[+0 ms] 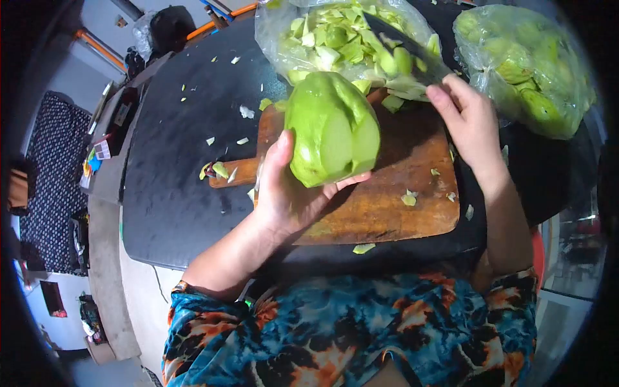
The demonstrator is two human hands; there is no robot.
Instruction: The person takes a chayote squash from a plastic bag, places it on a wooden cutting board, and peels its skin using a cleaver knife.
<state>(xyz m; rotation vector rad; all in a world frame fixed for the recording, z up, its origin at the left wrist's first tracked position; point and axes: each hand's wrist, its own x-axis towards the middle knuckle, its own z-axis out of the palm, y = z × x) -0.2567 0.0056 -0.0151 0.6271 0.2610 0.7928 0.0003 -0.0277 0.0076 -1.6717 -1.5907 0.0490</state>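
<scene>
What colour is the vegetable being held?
The vegetable is green, paler in places, seen best in the head view.

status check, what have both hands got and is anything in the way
Left hand: fingers around green vegetable, partly peeled. Right hand: holding knife, apart from vegetable. Scraps on cutting board, probably not in the way.

On the worktop, a cutting board lies before you, its handle to the left. Your left grip holds a chayote above the board; to its right, your right grip holds a knife, the blade extending over the bag of cut pieces behind the board. A second bag, fruit inside, sits right of the first. Scraps lie on both board and worktop.
</scene>
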